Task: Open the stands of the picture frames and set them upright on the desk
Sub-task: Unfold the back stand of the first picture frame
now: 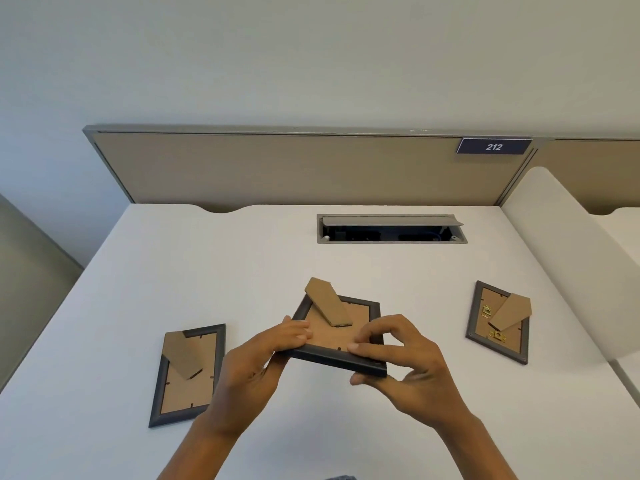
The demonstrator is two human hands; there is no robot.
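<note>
- Both hands grip the middle frame (341, 336) back-up above the desk (242, 258): left hand (258, 370) closed on its left edge, right hand (405, 362) pinching the near rail, its stand (329, 303) raised beyond the fingers.
- Risk: the cardboard stand could crease or tear at its hinge if forced; a loose pinch could let the frame tip.
- Left of the grip, a frame (188, 374) lies flat; right, another (498, 322).
- Beyond, an open cable hatch (391, 228). Nothing blocks setting down.
</note>
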